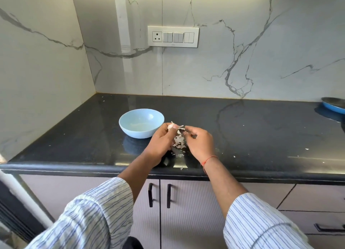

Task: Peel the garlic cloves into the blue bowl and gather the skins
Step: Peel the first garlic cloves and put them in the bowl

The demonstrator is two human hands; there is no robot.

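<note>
Garlic, a small pale clove with papery skin [170, 126], sits pinched between the thumb and curled fingers of the left hand [162, 140], held just above the glossy black stone tabletop [242, 129] and just beside the rim of the round pale-blue bowl [141, 125]. The right hand [200, 143] has its fingertips drawn together close to the clove, and its grip appears closed on a thin strip of skin, though the strip is too small to be sure of (it may be only touching it). Below and between the two hands lies a loose heap of white, flaky garlic skins [179, 141], with a few stray flakes nearer the tabletop's front edge. The bowl seems to hold some pale pieces at its bottom, too blurred to name. Judging from this, the peeling step is in hand and the gathering of skins is not yet begun. The next move likely calls for stripping the last skin free, then carrying the bare clove leftward over the bowl's rim and letting it drop inside.
</note>
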